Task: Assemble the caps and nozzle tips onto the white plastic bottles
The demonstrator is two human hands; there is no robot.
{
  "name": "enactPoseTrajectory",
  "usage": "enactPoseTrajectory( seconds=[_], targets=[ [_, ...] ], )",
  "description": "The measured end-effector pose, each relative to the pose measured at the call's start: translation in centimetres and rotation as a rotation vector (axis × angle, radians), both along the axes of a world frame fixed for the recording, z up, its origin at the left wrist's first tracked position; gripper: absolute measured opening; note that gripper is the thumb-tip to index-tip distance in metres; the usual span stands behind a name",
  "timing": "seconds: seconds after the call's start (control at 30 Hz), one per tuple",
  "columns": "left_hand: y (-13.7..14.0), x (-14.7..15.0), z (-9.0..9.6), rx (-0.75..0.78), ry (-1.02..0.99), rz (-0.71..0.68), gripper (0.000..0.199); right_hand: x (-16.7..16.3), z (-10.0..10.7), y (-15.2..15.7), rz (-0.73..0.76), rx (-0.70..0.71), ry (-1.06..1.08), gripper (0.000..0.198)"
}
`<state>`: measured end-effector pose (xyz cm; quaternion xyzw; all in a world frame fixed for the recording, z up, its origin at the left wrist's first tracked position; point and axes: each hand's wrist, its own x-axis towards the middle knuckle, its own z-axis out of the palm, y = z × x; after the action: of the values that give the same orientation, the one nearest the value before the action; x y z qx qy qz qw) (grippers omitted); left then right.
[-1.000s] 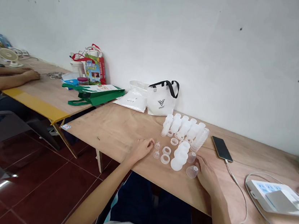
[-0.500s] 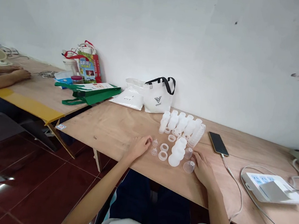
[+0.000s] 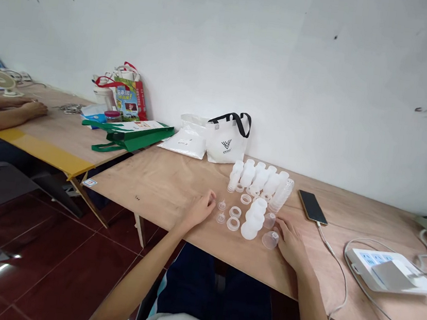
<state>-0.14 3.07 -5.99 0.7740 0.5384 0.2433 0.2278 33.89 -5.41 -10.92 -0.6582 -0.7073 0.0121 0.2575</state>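
My left hand (image 3: 200,209) rests on the wooden table, its fingers loosely bent and nothing visible in them. Just right of it sit two small clear nipples (image 3: 221,217). Beside those lie white translucent rings (image 3: 233,223). Several frosted bottles (image 3: 250,228) stand in a short row, narrow and waisted. Clear domed caps (image 3: 270,239) are placed to their right. Close to these caps, my right hand (image 3: 291,243) lies on the table with fingers extended, holding nothing. Further back is a larger group of frosted bottles (image 3: 260,176), with a stack of clear caps (image 3: 282,195) at its right end.
A white bag with black handles (image 3: 226,143) and a white plastic packet (image 3: 184,143) sit by the wall. A phone (image 3: 312,207) on a cable and a white box (image 3: 390,272) are rightward. Leftward are a green bag (image 3: 138,138) and another person's hands (image 3: 33,109).
The view has shifted slightly, so the scene sits a little lower and further right. Both my hands stay in about the same places beside the parts.
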Motion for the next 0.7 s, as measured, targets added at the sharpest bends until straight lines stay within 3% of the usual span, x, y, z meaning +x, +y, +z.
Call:
enactPoseTrajectory(
  seconds=[0.13,0.27,0.37,0.5,0.6,0.7],
  targets=[
    [-0.7,-1.6,2.2,-0.111,0.017,-0.066,0.020,-0.4,0.3,-0.1,0.001,-0.013,0.001,0.037],
    [-2.2,-2.8,4.7,-0.136,0.014,-0.347,0.017,-0.7,0.4,-0.2,-0.006,0.012,0.031,0.036],
    [-3.1,-2.7,5.4,-0.104,-0.038,-0.461,0.026,-0.8,0.8,-0.2,-0.075,0.084,0.086,0.038],
    [-3.2,-1.5,4.4,-0.153,0.015,-0.519,0.047,-1.4,3.0,-0.7,-0.208,0.248,0.153,0.036],
    [-2.8,-0.5,2.9,-0.141,0.028,-0.505,0.045,-3.1,5.6,-1.7,-0.111,0.450,0.230,0.027],
    [-2.5,0.2,1.8,-0.108,-0.012,-0.466,0.035,-5.9,7.5,-2.7,0.012,0.500,0.097,0.027]
  ],
)
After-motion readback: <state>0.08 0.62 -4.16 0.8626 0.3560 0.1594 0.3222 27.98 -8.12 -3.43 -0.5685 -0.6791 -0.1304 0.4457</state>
